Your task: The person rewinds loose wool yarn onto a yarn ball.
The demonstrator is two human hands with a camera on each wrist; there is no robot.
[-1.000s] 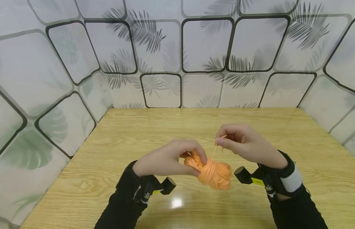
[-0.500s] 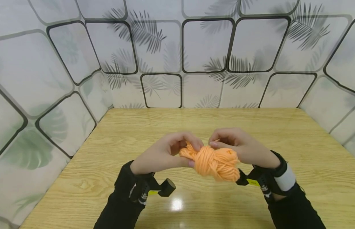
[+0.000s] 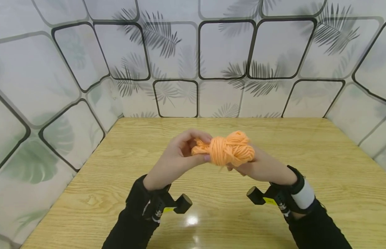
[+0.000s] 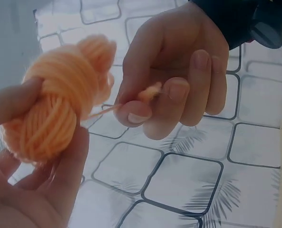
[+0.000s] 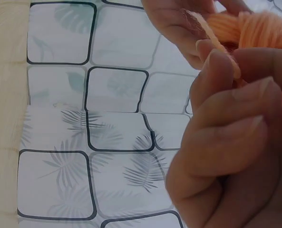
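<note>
An orange skein of yarn (image 3: 231,148), wrapped round its middle, is held above the table by my left hand (image 3: 183,154). The left thumb and fingers grip its narrower left end. Partly behind the skein in the head view is my right hand (image 3: 261,164). In the left wrist view the right hand (image 4: 174,85) pinches the yarn's loose end (image 4: 150,91) between thumb and fingers, and a short taut strand runs from there to the skein (image 4: 60,99). The yarn tail (image 5: 214,40) sticks out past the right fingertips in the right wrist view.
A wood-grain table (image 3: 143,138) lies below both hands. Walls (image 3: 224,52) with a pattern of rounded squares and leaves enclose its back and sides. Black wrist cameras (image 3: 181,204) are strapped to both wrists.
The skein has risen and its right end has tilted up. My right hand, first above the skein with the strand drawn upward, has come down and round behind it, still pinching the yarn.
</note>
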